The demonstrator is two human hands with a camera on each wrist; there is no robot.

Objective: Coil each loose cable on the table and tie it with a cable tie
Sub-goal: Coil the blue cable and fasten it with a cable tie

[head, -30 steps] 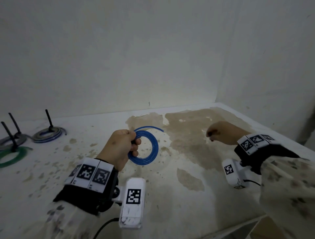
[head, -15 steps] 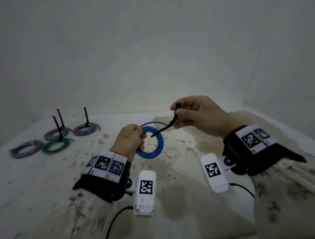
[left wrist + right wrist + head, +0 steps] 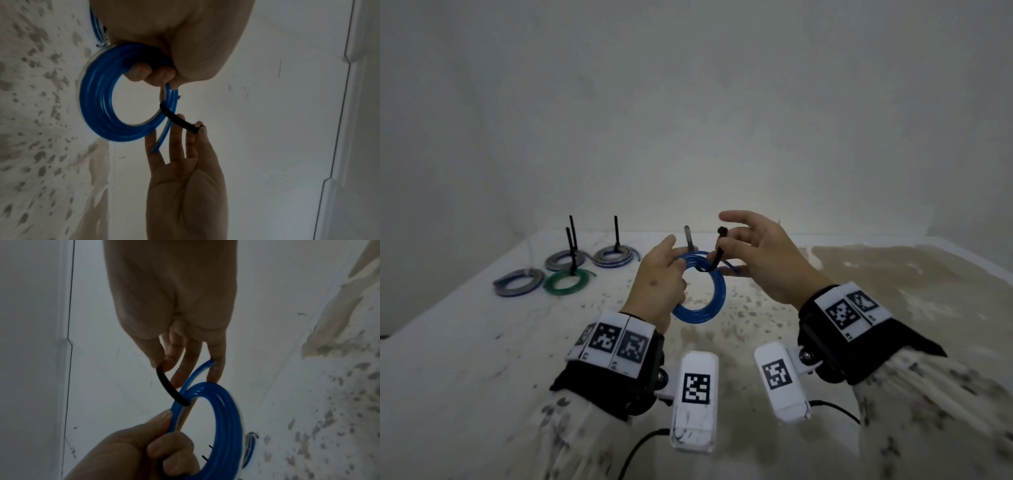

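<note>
A blue cable coil [image 3: 702, 308] hangs upright above the table, and my left hand [image 3: 674, 263] grips its left side with curled fingers. My right hand [image 3: 722, 240] pinches the upper end of a black cable tie [image 3: 717, 253] between thumb and forefinger, its other fingers spread. The tie's lower end passes into the coil's opening at the top right. In the left wrist view the black tie [image 3: 179, 121] crosses the blue coil [image 3: 98, 104] by its loose end. In the right wrist view the tie [image 3: 168, 386] meets the coil [image 3: 224, 418] just above my left thumb.
Several coils lie at the back left of the table: a grey one [image 3: 518, 281], a green one [image 3: 566, 281] and a grey-blue one [image 3: 616, 256], some with black tie tails standing up. A brown stain [image 3: 893, 274] covers the right side. Walls close off the back.
My right hand came in from the right with the black tie and put its lower end into the blue coil. Both hands rose and drew together.
</note>
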